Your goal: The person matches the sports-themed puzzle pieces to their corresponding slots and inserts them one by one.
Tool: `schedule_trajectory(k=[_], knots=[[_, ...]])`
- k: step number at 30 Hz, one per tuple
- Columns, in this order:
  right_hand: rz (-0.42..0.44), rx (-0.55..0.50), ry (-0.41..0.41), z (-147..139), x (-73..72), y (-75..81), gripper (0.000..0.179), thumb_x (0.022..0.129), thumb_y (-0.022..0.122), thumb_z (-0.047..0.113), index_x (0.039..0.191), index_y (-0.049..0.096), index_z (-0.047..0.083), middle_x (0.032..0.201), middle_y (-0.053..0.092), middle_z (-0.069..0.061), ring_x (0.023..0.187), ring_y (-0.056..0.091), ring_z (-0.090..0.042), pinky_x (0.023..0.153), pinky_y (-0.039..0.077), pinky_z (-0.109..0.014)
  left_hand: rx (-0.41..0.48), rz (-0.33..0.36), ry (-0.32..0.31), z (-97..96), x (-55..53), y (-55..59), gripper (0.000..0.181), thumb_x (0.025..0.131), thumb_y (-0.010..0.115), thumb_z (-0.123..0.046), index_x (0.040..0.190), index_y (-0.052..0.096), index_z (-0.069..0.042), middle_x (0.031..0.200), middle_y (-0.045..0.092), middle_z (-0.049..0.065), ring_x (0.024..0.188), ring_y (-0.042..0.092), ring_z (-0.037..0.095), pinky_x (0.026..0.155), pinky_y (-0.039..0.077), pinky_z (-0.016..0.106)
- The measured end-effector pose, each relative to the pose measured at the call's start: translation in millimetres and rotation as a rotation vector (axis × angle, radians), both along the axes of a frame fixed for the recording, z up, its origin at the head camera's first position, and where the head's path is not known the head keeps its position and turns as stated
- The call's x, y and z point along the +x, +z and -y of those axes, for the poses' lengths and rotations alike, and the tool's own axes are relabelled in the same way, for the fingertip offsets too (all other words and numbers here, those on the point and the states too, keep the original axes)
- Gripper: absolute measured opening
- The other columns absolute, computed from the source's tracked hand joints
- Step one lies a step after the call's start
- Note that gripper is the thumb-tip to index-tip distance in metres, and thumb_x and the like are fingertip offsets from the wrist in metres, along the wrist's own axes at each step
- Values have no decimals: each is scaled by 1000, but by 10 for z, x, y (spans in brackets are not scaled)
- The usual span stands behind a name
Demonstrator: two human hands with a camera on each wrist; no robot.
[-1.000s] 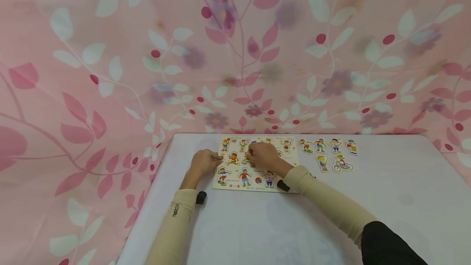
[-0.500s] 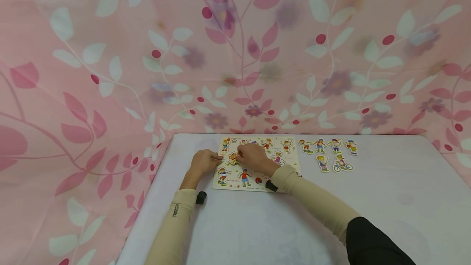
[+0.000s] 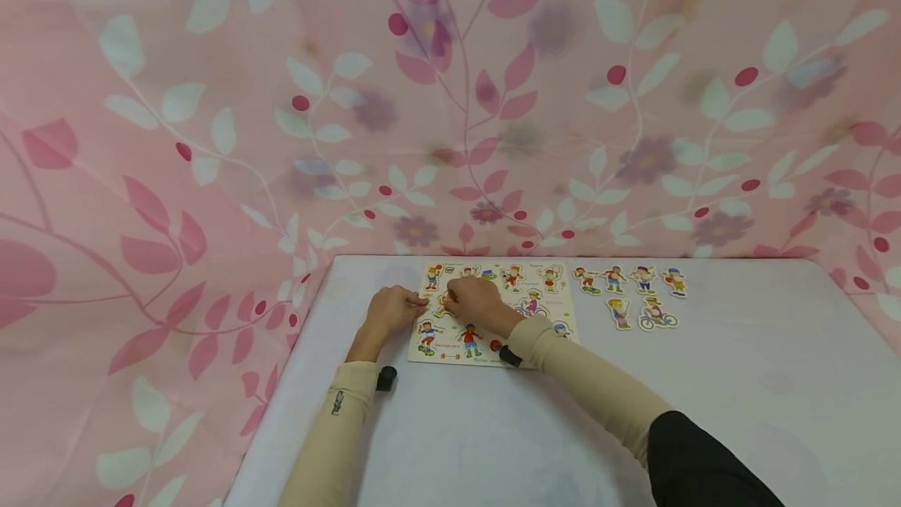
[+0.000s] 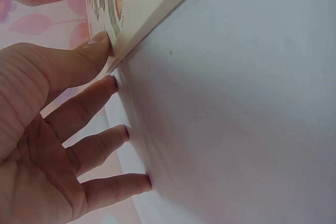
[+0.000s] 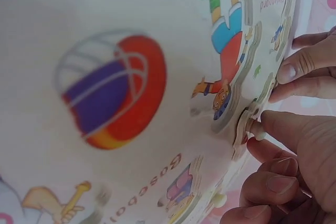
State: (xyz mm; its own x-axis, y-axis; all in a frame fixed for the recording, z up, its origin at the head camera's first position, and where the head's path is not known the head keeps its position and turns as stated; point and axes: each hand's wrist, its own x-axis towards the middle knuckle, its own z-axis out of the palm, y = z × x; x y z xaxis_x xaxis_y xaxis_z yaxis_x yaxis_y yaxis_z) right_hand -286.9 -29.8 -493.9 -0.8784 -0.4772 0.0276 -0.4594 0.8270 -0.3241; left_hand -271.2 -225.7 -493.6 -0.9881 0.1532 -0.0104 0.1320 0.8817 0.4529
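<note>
A pale wooden puzzle board with printed sports figures lies near the table's back edge. My left hand holds its left edge, thumb on top and index fingertip against the side; the other fingertips touch the tabletop in the left wrist view. Over the board's left middle, my right hand pinches the small peg of a figure-shaped puzzle piece between thumb and index finger. The right hand hides part of that piece in the head view. Whether it sits fully in its recess, I cannot tell.
Right of the board lie several loose puzzle pieces in two rows, among them a cyclist and a figure in purple. A white cloth covers the table. Behind it hangs a pink floral curtain.
My right hand has moved left across the board, from its middle to the runner figure, uncovering the cyclist picture. The left hand stays at the board's left edge.
</note>
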Motion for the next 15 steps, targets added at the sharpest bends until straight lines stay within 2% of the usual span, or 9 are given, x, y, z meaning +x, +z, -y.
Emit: schedule_trajectory(k=[15], knots=[[13,-28,-6,67,1,-13,27,96,66,27,73,55,18,66,53,4,60,50,-11,51,40,-27,2,-10,-5,15,-12,-37,14,85,79,-22,99,81,-19,115,71,7,111,64,28,93,49,43]])
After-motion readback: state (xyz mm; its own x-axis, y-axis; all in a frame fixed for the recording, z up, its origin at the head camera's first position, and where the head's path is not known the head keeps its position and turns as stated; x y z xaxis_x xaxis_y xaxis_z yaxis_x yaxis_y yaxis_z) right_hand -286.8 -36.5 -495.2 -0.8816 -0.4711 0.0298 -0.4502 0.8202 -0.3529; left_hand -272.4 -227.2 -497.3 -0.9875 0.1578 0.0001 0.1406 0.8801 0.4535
